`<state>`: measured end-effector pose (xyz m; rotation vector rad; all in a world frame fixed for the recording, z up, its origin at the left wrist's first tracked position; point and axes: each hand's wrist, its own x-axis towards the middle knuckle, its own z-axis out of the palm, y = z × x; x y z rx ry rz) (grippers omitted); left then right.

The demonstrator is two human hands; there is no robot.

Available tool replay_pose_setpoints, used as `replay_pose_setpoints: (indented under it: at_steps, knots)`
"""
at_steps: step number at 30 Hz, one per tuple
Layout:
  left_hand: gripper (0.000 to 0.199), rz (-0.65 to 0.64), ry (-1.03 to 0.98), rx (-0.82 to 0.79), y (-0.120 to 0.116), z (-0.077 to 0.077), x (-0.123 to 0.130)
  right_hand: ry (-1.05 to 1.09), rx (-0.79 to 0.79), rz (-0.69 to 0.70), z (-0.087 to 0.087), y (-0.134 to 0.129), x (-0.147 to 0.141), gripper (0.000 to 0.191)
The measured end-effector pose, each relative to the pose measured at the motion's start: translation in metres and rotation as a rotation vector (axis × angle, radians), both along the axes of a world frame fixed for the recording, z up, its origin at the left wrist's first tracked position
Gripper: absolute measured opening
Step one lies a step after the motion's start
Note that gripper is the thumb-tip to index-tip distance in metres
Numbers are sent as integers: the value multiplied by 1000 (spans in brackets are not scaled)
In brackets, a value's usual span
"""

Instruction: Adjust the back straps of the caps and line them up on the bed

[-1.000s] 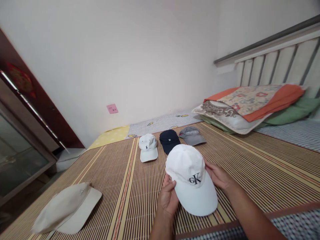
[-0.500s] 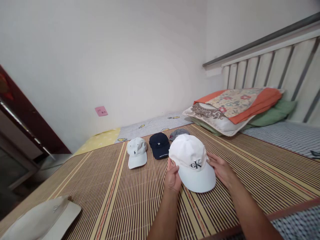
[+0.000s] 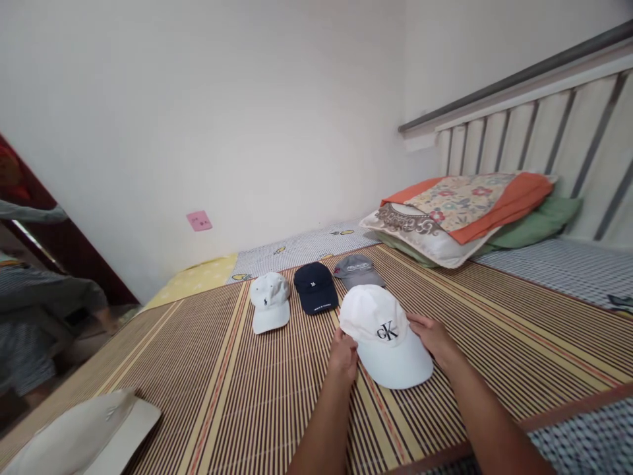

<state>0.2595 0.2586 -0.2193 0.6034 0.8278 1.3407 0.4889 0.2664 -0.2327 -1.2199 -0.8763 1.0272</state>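
A white baseball cap with a black CK logo is between my two hands, its brim toward me. My left hand has its fingers closed on the cap's left side, with some fingertips hidden behind it. On the other side my right hand grips the cap's edge by its fingers. Just behind it is a grey cap, partly covered by the white one. A navy cap and a pale cap with a small dark emblem sit in a row to the left.
A striped bamboo mat covers the bed. At the lower left corner lies a beige cap, cut off by the frame. Stacked pillows rest by the slatted headboard. Another person is by the doorway at left.
The white cap has come down and slightly right in my hands, uncovering more of the grey cap behind. A person has appeared at the left edge.
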Motion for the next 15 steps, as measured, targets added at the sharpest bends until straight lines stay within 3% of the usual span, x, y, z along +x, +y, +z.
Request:
replay_pose_setpoints:
  at_steps: [5,11,15]
  knots:
    - [61,67,92,16,0,2,2,-85,-32,-57,2,-2,0,25]
    - [80,80,113,83,-1,10,5,-139,-8,-83,6,-5,-2,33]
    - [78,58,150,78,-4,9,5,-183,1,-101,3,-3,-1,31]
